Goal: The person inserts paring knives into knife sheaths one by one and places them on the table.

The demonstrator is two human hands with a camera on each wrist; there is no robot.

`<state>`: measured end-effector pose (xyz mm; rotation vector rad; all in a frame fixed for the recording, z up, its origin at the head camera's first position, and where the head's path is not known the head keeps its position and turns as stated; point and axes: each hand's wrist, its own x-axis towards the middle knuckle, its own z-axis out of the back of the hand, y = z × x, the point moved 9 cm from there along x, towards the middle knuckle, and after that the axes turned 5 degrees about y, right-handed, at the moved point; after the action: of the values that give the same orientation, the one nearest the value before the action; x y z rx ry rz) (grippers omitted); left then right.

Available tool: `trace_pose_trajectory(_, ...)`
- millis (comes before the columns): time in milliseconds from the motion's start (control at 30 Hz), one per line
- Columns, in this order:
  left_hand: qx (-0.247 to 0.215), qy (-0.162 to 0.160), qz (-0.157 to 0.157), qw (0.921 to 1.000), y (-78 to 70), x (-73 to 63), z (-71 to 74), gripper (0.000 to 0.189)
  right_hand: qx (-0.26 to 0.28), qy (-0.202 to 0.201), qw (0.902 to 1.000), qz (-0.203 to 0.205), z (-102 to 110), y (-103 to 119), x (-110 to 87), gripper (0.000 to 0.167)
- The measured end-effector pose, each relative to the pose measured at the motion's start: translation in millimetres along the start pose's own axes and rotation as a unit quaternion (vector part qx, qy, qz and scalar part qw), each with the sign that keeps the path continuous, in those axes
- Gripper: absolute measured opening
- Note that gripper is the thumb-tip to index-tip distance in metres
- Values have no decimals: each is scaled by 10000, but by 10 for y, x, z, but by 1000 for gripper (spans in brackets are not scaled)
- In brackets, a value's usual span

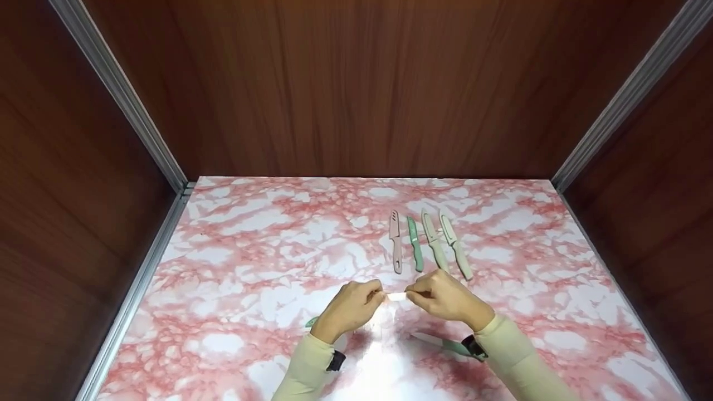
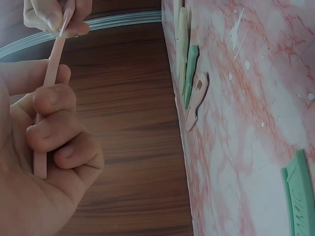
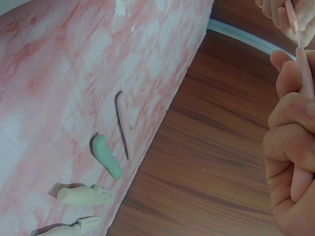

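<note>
Between the two hands, over the front part of the table, spans a pink knife whose bright blade (image 1: 396, 297) shows in the gap. My left hand (image 1: 351, 306) grips its narrow pink sheath (image 2: 54, 58), fingers curled around it. The pink handle (image 3: 301, 184) is in the curled fingers of my right hand (image 1: 445, 296). Part of the blade shows bare between handle and sheath; the tip is hidden. Below the right wrist lies a green-handled knife (image 1: 454, 347) with its blade bare. A green sheath (image 2: 298, 196) lies by the left wrist, mostly covered in the head view.
Beyond the hands, a row of sheathed knives lies side by side: a pink one (image 1: 395, 231), a green one (image 1: 415, 245), a beige one (image 1: 431, 234) and a cream one (image 1: 457, 248). Brown wood panels (image 1: 356, 89) wall in the marbled table (image 1: 250, 267).
</note>
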<state>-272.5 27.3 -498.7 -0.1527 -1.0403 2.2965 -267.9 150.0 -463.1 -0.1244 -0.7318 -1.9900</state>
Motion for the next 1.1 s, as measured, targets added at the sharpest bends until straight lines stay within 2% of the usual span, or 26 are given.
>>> trace_pose_trajectory(500,128,6,-14,9999,-43,4,-19,22,16,137,9998,-124,-36,-4,14,42)
trace_pose_trajectory(800,131,26,10,9999,-60,25,-40,22,75,11,9999,154,-18,71,44,42)
trace_pose_trajectory(1100,206,-75,2,9998,-87,25,-38,20,-26,-18,10000,94,-17,86,49,38)
